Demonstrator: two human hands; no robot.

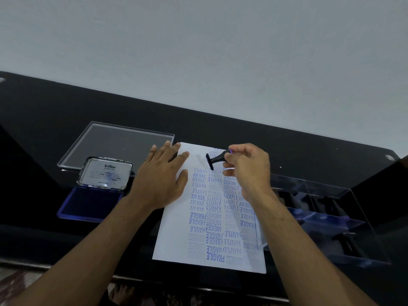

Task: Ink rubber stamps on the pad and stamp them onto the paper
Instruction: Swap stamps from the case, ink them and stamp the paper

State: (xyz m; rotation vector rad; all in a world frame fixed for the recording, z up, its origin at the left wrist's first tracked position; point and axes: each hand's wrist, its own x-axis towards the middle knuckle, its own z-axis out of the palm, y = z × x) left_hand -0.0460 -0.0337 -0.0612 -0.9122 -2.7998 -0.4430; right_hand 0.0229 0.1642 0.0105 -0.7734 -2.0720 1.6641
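Stamp (217, 160): light, rigid; right hand (247, 171) fingers pinch its handle, above paper (176, 228).
Left hand (161, 180): fingers spread, pressing paper's far-left corner.

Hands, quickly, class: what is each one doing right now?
Left hand: open, fingers flat, pressing on the paper.
Right hand: closed on the stamp, holding it above the paper.

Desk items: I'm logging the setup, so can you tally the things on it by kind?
Stamp in the right hand: 1
Ink pad, open: 1
Stamped paper under the left hand: 1
Clear lid: 1
Clear stamp box: 1
Total: 5
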